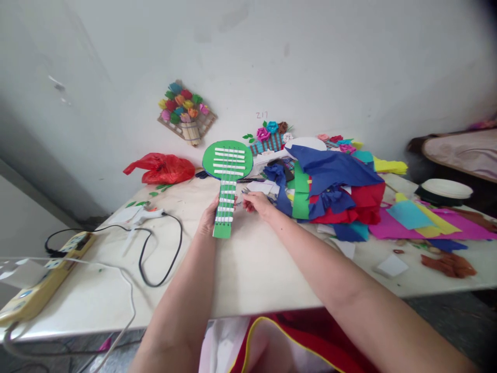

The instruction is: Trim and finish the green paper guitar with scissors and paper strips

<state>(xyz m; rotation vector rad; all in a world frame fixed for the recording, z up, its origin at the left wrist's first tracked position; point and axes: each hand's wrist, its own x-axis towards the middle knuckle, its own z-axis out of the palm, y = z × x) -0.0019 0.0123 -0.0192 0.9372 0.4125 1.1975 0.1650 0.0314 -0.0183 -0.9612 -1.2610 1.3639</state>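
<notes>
My left hand (208, 216) grips the handle of a green paper guitar shape (227, 176) with white strips across it, held upright above the white table (248, 269). My right hand (257, 201) is just right of the handle, fingers curled around something small that I cannot make out, possibly scissors. A heap of coloured paper (334, 191) lies immediately right of my right hand.
A white glue gun (149, 213) with a black cord (163, 259) lies left of my hands. A yellow power strip (42, 277) sits at the left edge. A red plastic bag (163, 168) is near the wall. Paper flower crafts (184, 111) hang on the wall.
</notes>
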